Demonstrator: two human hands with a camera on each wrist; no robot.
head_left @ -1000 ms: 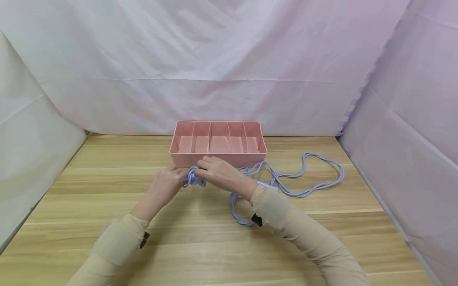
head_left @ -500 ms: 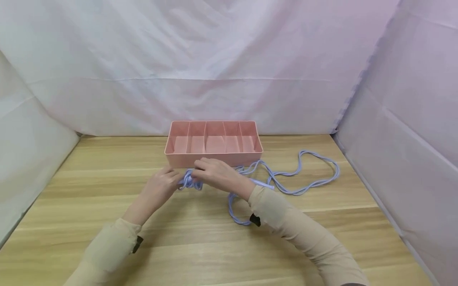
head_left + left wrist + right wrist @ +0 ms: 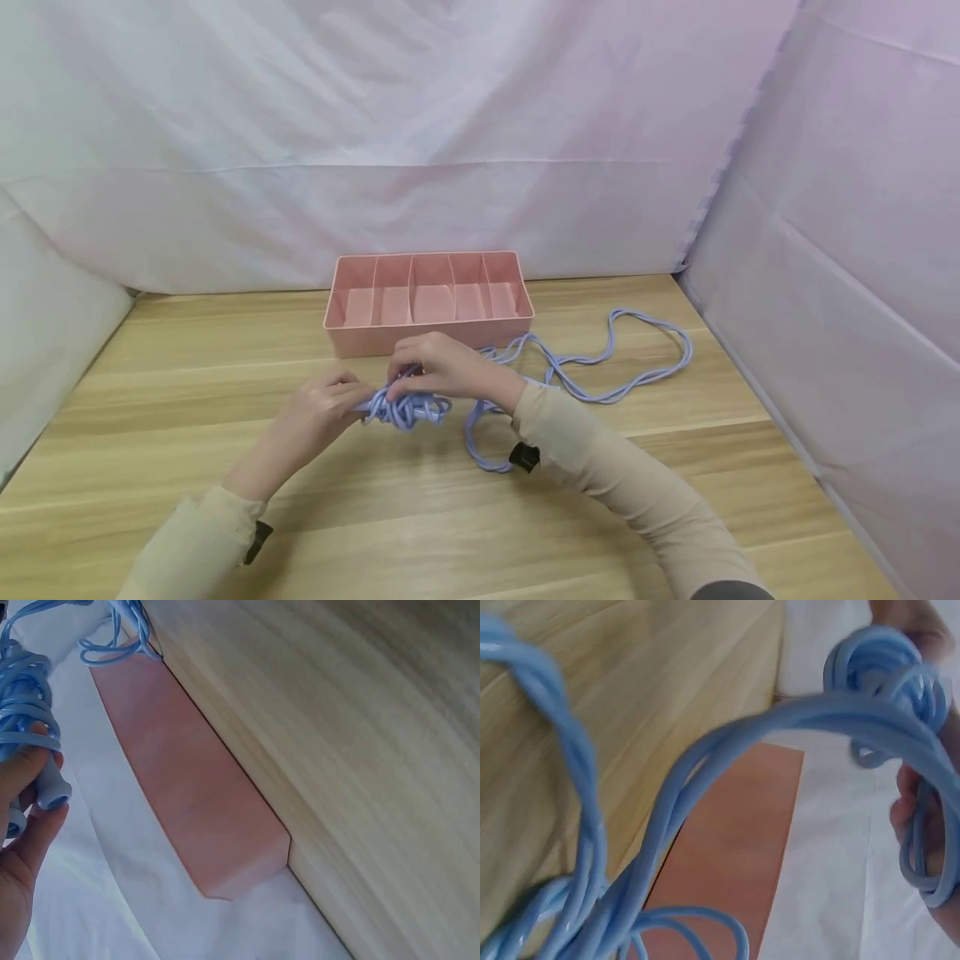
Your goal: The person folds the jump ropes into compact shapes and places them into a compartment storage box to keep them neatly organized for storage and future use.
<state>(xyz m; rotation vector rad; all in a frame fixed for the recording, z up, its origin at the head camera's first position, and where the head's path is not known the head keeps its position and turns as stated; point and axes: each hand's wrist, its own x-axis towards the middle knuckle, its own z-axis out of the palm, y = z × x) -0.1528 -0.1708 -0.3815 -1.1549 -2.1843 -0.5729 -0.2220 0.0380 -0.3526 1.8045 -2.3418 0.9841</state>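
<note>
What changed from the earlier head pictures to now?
Judged against the pink divided tray, the wound jump rope bundle and the left hand have come nearer the person, and more of the bundle shows below the right hand. Both hands still hold it. The tray and loose cord loop at right stayed put; the camera's view shifted.

The table (image 3: 405, 533) has a pale wooden top, and its grain runs from side to side. Behind it hangs a white back cloth (image 3: 375, 108), wrinkled, with one horizontal crease. A left cloth (image 3: 41, 333) and a right cloth (image 3: 862, 292) close the two sides. The light is soft, rather pinkish toward the upper right.
</note>
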